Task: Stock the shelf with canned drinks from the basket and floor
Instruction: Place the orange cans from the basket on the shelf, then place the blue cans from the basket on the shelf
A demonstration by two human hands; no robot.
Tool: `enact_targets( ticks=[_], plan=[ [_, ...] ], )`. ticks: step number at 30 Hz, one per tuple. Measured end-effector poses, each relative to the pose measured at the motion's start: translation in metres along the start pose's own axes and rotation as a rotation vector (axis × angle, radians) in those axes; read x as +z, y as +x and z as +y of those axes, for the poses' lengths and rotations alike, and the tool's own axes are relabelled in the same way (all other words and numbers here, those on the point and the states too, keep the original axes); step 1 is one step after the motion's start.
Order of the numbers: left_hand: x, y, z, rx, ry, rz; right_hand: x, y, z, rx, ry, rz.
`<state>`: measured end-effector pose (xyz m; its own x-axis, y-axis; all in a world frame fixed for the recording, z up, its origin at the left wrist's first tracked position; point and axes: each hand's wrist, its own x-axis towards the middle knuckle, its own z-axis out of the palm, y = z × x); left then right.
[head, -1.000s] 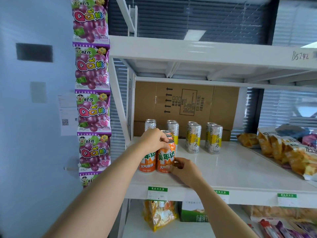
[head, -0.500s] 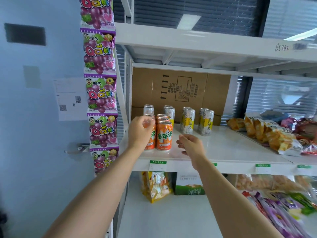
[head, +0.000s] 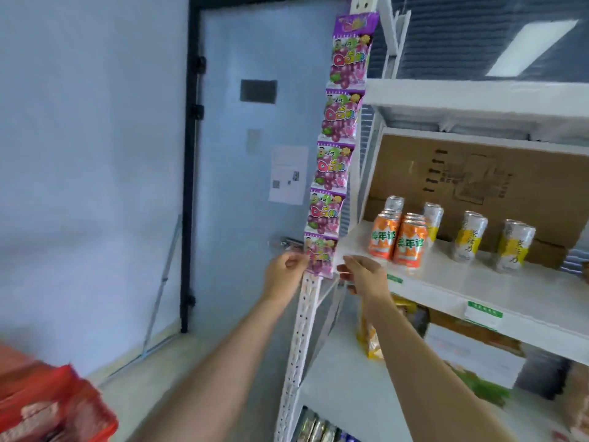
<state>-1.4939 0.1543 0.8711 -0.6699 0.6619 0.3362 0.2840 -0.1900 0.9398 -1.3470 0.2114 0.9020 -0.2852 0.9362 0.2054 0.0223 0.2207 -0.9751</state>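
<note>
A: Looking at a big pale wall on the left and a tall white shelf on the right. See anything at the back of the middle board?

B: Yep, a wide brown box, standing up along the very back. Too blurry to read the print.

A: And hanging down the white post at the shelf's left side?

B: A long strip of purple candy bags, one under the other, with grapes drawn on.

A: Found the basket?

B: Down in the bottom left corner, red, very blurry, only partly in view. Can't make out the inside.

A: And on the board in front of the box?

B: Two short rows of orange cans at the left end, near the front edge, standing up and packed close. Then silver and yellow cans further right and further back, standing up too, in rows with gaps between.

A: Now the hands?

B: Both up by the shelf's front left corner, both holding nothing. First the left hand, just beside the lowest candy bag, fingers loosely curled, tips right at the bag's edge. Can't tell if touching. Then the right hand, just in front of the board's corner, below the orange cans, fingers loose and a bit spread, off every can.

A: Anything tiny?

B: Green tags on the board's front edge.
</note>
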Motion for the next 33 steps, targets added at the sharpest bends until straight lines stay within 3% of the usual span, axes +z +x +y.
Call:
enact_targets(
  ticks=[14, 25, 33],
  plan=[
    [-0.303, -0.135, -0.070, -0.331, 0.096, 0.393, 0.216, -0.175, 0.040, 0.133, 0.076, -0.563],
    [-0.487, -0.170, -0.143, -0.500, 0.169, 0.519, 0.401, -0.254, 0.069, 0.280, 0.083, -0.798],
    [-0.563, -0.203, -0.220, -0.688, 0.179, 0.548, 0.498, -0.288, 0.137, 0.394, -0.020, -0.896]
  ],
)
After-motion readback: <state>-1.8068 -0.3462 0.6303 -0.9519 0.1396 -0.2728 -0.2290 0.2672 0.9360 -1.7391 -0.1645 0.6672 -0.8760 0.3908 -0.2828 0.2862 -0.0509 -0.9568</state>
